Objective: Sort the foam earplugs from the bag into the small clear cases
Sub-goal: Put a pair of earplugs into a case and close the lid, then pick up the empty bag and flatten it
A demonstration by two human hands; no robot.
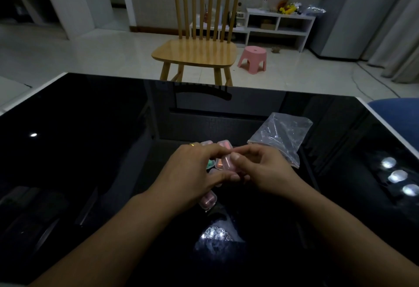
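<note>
Held: small clear case [227,162] with pink earplugs, pinched between left hand [192,173] and right hand [263,171] | Filled cases [208,199] clustered mid-worktop [90,150] under hands | Bag [281,137] toward right edge, apparently empty | Progress: seemingly near finish, closing case.

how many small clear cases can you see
About 5: one held between both hands, two past the left hand's knuckles, one green-filled, one nearer. Others may be hidden.
</note>
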